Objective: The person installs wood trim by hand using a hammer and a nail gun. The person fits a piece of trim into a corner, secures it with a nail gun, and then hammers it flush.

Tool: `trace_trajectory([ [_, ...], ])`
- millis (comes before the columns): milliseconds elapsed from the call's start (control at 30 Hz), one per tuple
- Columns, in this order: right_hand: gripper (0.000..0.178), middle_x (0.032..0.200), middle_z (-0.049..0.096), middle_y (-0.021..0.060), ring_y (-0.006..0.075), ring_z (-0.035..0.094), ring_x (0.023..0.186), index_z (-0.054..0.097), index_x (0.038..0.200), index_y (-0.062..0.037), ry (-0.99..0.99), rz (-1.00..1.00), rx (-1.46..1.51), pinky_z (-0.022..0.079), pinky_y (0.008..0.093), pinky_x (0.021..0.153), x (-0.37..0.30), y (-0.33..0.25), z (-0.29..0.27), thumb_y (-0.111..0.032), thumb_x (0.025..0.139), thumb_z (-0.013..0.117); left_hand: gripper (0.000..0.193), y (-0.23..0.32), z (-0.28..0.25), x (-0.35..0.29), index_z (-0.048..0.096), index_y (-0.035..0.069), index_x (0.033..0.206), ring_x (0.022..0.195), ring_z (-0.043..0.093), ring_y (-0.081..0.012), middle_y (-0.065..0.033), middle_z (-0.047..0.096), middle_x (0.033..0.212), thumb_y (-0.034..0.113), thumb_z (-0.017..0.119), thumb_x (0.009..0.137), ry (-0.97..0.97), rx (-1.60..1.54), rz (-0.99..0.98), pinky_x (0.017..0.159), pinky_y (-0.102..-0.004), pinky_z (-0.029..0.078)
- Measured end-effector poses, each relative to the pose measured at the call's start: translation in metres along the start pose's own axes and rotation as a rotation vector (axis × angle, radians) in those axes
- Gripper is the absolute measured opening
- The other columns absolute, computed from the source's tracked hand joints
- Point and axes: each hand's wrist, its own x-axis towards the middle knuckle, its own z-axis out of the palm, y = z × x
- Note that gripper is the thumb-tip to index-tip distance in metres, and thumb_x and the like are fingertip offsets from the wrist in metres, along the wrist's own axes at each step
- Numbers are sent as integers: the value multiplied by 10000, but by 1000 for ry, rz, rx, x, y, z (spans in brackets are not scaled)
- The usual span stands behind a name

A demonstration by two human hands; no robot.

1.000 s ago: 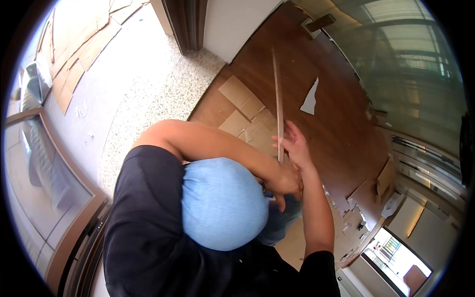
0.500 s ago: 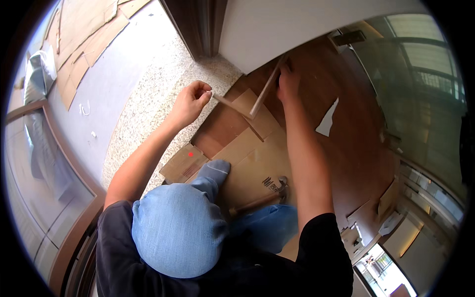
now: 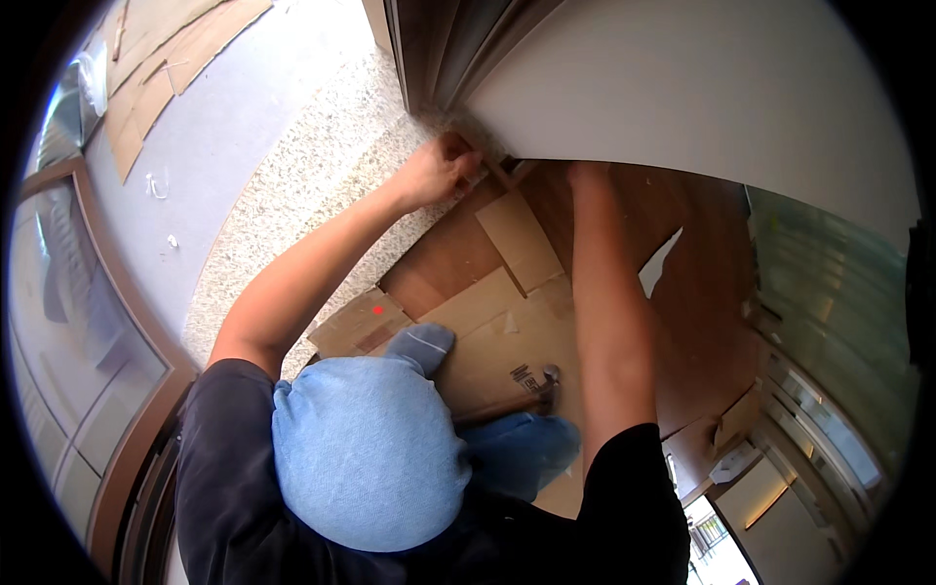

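Observation:
My left hand (image 3: 444, 171) is closed, its fingertips at the end of a thin brown strip (image 3: 499, 175) by the foot of the dark door frame. Only a short piece of that strip shows. My right hand (image 3: 590, 174) reaches under the lower edge of the white panel (image 3: 682, 97), which hides its fingers and whatever they hold. Between my forearms, cardboard sheets (image 3: 468, 317) cover part of the brown wooden floor. On them, beside my knee, lies a claw hammer (image 3: 550, 382), its wooden handle partly hidden by my trouser leg.
The dark door frame (image 3: 429, 58) rises at the top centre, above a speckled stone threshold (image 3: 302, 175). A torn white scrap (image 3: 660, 263) is right of my right forearm. More cardboard (image 3: 146, 107) covers the floor at upper left. A brown-framed glass door (image 3: 97, 244) stands at left.
Both hands have moved toward the white panel's lower edge, taking the angled brown strip along. Most of the strip and my right fingers are now hidden. The view has shifted, showing more of the panel.

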Motion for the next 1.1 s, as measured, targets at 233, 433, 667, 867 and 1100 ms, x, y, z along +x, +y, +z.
trace_trajectory([
  [233, 517, 1462, 603, 155, 276, 585, 1312, 526, 1477, 33, 72, -65, -238, 444, 391, 1116, -80, 11, 7, -273, 1067, 605, 308, -8, 9, 15, 649, -52, 1120, 661, 701, -179, -117, 737, 831, 250, 624, 1059, 67, -148, 34, 594, -322, 555],
  [433, 452, 1367, 673, 199, 291, 625, 1249, 599, 1369, 94, 15, -143, -392, 460, 390, 1074, -100, 15, 17, -232, 1058, 624, 343, -19, 4, 32, 659, -16, 1082, 724, 696, -147, -83, 716, 855, 325, 620, 1078, 4, -136, 26, 617, -284, 556],
  [667, 438, 1354, 677, 204, 294, 630, 1238, 607, 1361, 93, 63, -210, -335, 464, 380, 1066, -79, 14, 17, -219, 1056, 638, 385, -3, 12, 35, 639, -23, 1126, 730, 710, -162, -102, 745, 941, 358, 645, 1066, 44, -130, 75, 620, -288, 560],
  [867, 425, 1333, 692, 176, 259, 629, 1227, 618, 1358, 94, 100, -204, -221, 472, 366, 1056, -81, 17, 17, -181, 1037, 664, 396, 2, 18, 37, 622, -35, 1191, 743, 726, -173, -114, 762, 1031, 344, 613, 1077, 58, -72, 23, 623, -305, 576],
  [1100, 405, 1285, 708, 142, 210, 635, 1180, 631, 1331, 89, 95, -68, -239, 489, 344, 1008, -86, 20, 16, -171, 1026, 683, 418, 6, 18, 30, 607, -17, 1255, 727, 725, -188, -123, 765, 1044, 366, 565, 1091, 116, -201, 32, 611, -318, 577],
])
